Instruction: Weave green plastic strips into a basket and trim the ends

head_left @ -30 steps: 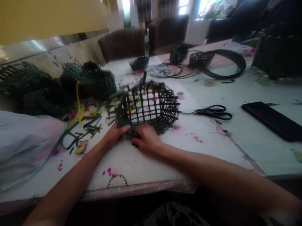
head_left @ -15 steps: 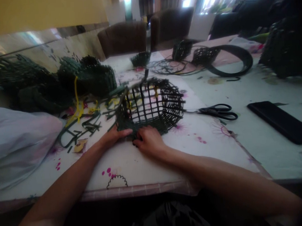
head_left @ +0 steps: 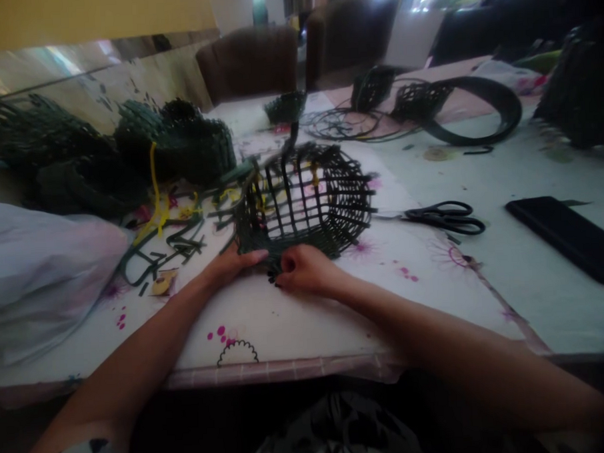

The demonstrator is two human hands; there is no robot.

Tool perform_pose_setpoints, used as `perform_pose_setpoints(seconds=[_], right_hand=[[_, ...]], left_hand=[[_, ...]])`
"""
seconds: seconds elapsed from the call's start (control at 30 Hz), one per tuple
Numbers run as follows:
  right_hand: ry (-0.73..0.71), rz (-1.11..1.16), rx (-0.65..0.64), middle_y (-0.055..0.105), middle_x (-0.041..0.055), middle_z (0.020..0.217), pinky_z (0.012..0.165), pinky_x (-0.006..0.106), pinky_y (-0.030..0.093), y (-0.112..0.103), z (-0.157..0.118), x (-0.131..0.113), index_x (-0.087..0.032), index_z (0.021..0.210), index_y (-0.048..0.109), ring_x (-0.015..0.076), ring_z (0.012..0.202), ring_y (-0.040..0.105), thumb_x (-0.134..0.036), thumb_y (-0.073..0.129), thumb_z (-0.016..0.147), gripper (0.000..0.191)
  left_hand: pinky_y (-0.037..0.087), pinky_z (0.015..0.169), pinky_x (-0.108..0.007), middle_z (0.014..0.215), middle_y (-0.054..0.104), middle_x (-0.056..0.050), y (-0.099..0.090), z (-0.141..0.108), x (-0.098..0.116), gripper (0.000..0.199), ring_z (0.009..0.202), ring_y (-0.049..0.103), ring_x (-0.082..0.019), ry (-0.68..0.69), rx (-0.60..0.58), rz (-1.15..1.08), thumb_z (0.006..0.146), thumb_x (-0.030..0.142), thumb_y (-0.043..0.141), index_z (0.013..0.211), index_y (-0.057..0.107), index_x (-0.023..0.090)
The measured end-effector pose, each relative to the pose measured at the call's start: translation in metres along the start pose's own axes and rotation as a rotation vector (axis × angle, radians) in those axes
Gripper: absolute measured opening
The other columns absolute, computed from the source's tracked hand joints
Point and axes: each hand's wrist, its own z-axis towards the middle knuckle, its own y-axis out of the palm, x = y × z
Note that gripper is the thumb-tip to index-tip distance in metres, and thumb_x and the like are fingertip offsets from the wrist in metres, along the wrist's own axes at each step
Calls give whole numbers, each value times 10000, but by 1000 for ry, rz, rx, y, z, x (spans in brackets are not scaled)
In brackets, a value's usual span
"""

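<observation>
A dark green woven basket [head_left: 349,214] lies on its side on the table in front of me, its open lattice facing up and strip ends sticking out around it. My left hand [head_left: 236,259] grips its near left edge, thumb on top and the other fingers hidden behind the weave. At the near edge, my right hand [head_left: 306,270] is closed with curled fingers against the strips; which strip it pinches is too dark to make out. Black-handled scissors [head_left: 444,218] lie just right of the basket, blades toward it.
Cut strip scraps [head_left: 177,248] and yellow ties [head_left: 162,216] lie to the left beside a white bag [head_left: 44,278]. Finished-looking dark baskets [head_left: 193,148] stand behind. A coiled strip roll [head_left: 507,114] sits at the back right, and a dark phone-like case [head_left: 565,238] lies right.
My right hand's fingers have curled in more tightly at the basket's near edge. The left hand keeps its hold. The whole view has shifted slightly.
</observation>
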Motion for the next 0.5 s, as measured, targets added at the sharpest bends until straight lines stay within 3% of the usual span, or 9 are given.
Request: perform_pose_setpoints(seconds=[0.17,0.5], right_hand=[[31,31,-3,596,-13,618,546,258,268,-2,-2,1,-163,665,648,105,594,480,-230,732,729,125],[18,-276,92,720,96,855,670,316,361,12,-14,-8,-153,824,706,218,784,622,-300,622,845,172]], left_hand=[[541,852,-374,1058,640,-63,1,-1,1,478,964,618,-213,25,-1,40,691,345,780,1095,584,181],[517,912,-404,1107,631,-76,-7,0,-7,623,1018,603,-225,104,6,172,727,340,770,1264,492,191]])
